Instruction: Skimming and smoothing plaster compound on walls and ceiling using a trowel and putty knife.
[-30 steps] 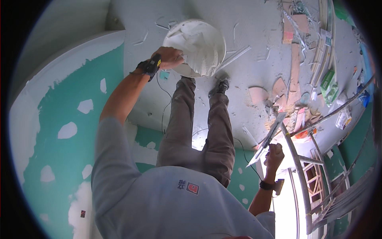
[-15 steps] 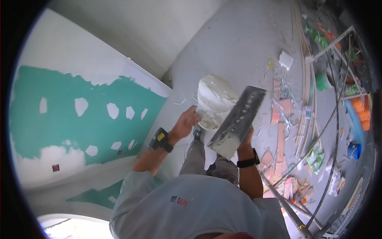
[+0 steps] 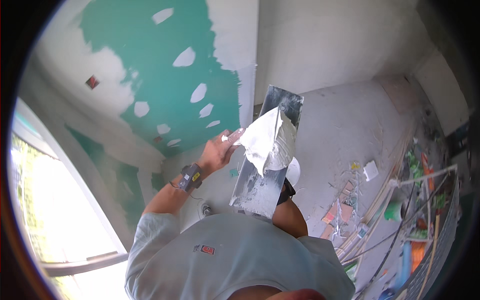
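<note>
Putty [image 3: 267,142] now heaps our trowel [image 3: 257,192], merely smeared earlier: seemingly loaded. Our left hand [image 3: 216,151] pinches a scraper [image 3: 233,137]; our right hand, hidden, we cannot tell.

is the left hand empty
No, the left hand grips a handle, with white paste at its far end.

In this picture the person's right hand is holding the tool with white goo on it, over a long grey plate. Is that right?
Nearly, but the hand is wrong: in the head view the left hand holds the tool with white goo, over a long grey plate.
</note>
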